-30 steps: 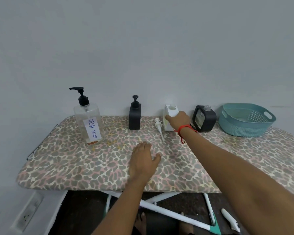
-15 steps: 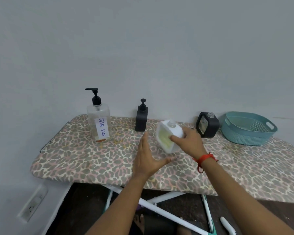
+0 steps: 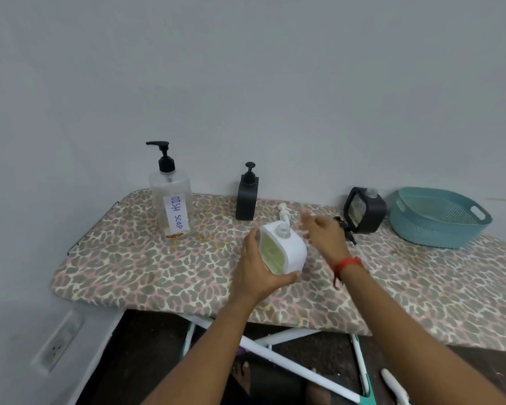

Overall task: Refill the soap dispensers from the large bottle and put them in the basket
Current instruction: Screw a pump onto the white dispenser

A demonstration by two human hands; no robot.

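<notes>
The left hand [image 3: 254,267] holds the white dispenser [image 3: 297,252] near the middle of the leopard-print surface [image 3: 129,258]. Its grip is closed around the body, with the thumb under the lower edge and the fingers along the far left side. The dispenser is tilted, its uncapped neck facing up and its pale yellow-green window turned to the left. Whether its base touches the surface cannot be told.

The right hand [image 3: 322,232] is just beside the dispenser at 2 o'clock. Its grip is loose and empty and its fingers are spread and blurred. A red band [image 3: 348,263] circles that wrist.

A white pump [image 3: 284,213] lies on the surface at 12 o'clock from the dispenser. The large bottle [image 3: 173,206], labelled "DISH SOAP", stands upright at 10 o'clock with only a little liquid in the bottom. A black dispenser with its pump on [image 3: 247,200] stands at 11 o'clock. At 2 o'clock, a second black dispenser [image 3: 368,211] has no pump. The teal basket [image 3: 433,232] sits just beyond it, near the right end.
</notes>
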